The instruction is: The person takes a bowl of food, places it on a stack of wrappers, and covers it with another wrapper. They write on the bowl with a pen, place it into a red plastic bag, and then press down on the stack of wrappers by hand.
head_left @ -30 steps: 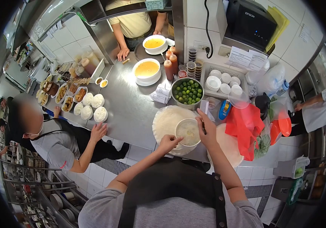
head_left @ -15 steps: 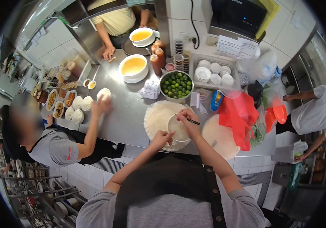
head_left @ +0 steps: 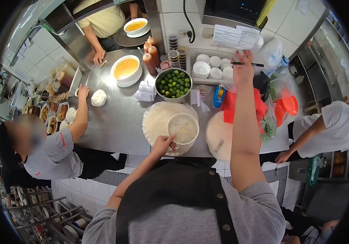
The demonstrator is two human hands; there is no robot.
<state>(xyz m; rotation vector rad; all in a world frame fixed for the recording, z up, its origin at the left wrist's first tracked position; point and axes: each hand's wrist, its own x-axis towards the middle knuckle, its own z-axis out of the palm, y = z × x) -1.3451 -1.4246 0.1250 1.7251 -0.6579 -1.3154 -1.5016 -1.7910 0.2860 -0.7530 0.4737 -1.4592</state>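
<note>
Over a pale, round, plastic-covered stack (head_left: 152, 118), my left hand (head_left: 165, 145) holds a round see-through tub (head_left: 184, 127) by its near left edge, with the thumb at the rim. My right arm stretches far forward over the counter. A black pen (head_left: 256, 64) lies across the fingers of my right hand (head_left: 243, 69), which is up at printed paper slips (head_left: 235, 37) hanging below a black printer (head_left: 233, 14). The fingertips overlap the lower edge of the slips.
A steel bowl of green limes (head_left: 173, 84), sauce bottles (head_left: 147, 63) and a basket of white cups (head_left: 202, 68) stand beyond the tub. Red plastic (head_left: 245, 106) lies at right. A soup bowl (head_left: 126, 71) is left. Co-workers (head_left: 52, 150) stand on both sides.
My right hand has left the tub and reached forward to the slips with the pen. My left hand still holds the tub. The left co-worker's hand has moved off the white rice cup.
</note>
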